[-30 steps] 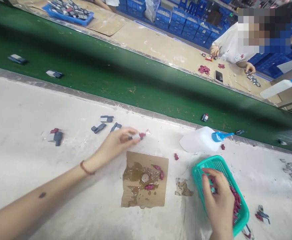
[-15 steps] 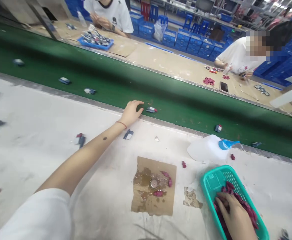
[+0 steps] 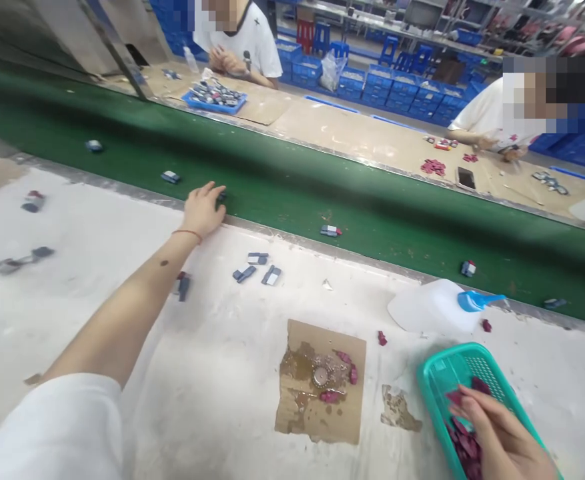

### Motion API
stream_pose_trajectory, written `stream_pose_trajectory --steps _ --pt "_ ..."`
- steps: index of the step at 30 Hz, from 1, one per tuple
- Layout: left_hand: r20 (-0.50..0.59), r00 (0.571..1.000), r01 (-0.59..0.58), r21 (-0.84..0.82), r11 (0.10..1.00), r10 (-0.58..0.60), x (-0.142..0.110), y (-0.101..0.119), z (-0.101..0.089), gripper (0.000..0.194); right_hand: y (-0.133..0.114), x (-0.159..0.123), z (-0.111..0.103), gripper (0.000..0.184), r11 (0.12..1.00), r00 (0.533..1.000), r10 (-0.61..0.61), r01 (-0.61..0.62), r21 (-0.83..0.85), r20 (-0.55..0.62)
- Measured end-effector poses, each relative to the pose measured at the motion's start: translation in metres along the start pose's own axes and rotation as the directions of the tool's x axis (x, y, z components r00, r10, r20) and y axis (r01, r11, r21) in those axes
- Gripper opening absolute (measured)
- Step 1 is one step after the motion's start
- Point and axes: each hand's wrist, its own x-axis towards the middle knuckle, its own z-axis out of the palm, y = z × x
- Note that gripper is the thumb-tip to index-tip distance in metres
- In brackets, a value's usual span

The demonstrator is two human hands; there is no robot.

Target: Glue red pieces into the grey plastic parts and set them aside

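My left hand [image 3: 205,210] reaches over the near edge of the green conveyor belt [image 3: 282,193]. Its fingers are apart and curved around a small dark grey piece [image 3: 222,196] on the belt, mostly hidden by them; contact cannot be made out. Above a green plastic basket [image 3: 429,380], my right hand [image 3: 505,430] pinches a small dark red piece [image 3: 455,397] between thumb and fingertips. More dark red pieces [image 3: 465,443] lie in that basket. A torn cardboard sheet [image 3: 292,420], wet in places, carries a round metal cap-like thing [image 3: 321,377] and a few red pieces [image 3: 329,397].
Behind the basket lies a white squeeze bottle [image 3: 427,307] with a blue nozzle. Three grey-and-white pieces [image 3: 271,275] rest on the white table [image 3: 212,373] near the belt. Other pieces [image 3: 331,231] ride the belt. Two people [image 3: 257,47] sit across it, one near a blue tray [image 3: 239,107].
My left hand has moved left along the belt to another piece. My right hand has lifted out of the red pieces with one in its fingertips. Pieces on the belt have shifted right.
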Motion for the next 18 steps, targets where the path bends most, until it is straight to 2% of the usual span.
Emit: stream_pose_trajectory --steps 2,5,9,12,15,17,18 --pt "0.043 0.999 0.031 -0.045 0.998 -0.029 0.003 0.003 -0.001 0.034 -0.025 -0.008 0.019 0.036 0.984 0.998 -0.015 0.003 0.176 0.068" --pt "0.046 0.995 0.089 -0.126 0.988 -0.084 0.004 0.012 -0.002 0.02 -0.045 -0.014 0.048 0.037 0.934 0.975 -0.018 -0.062 0.351 0.22" --pt "0.017 0.982 0.185 -0.281 0.942 -0.188 0.0 0.031 -0.002 0.012 -0.052 -0.016 0.077 0.038 0.883 0.926 -0.016 -0.164 0.439 0.377" --pt "0.048 0.96 0.267 -0.446 0.854 -0.275 -0.014 0.048 -0.002 0.017 -0.051 -0.019 0.093 0.036 0.881 0.887 -0.053 -0.174 0.439 0.459" --pt "0.19 0.938 0.344 -0.609 0.715 -0.29 -0.045 0.066 -0.005 0.019 -0.049 -0.022 0.102 0.034 0.921 0.87 -0.126 -0.077 0.382 0.477" --pt "0.302 0.922 0.387 -0.679 0.624 -0.242 -0.073 0.077 -0.009 0.019 -0.048 -0.025 0.106 0.029 0.953 0.849 -0.212 0.068 0.296 0.485" --pt "0.362 0.907 0.417 -0.702 0.577 -0.214 -0.089 0.082 -0.011 0.016 -0.048 -0.027 0.107 0.026 0.956 0.823 -0.264 0.152 0.252 0.504"
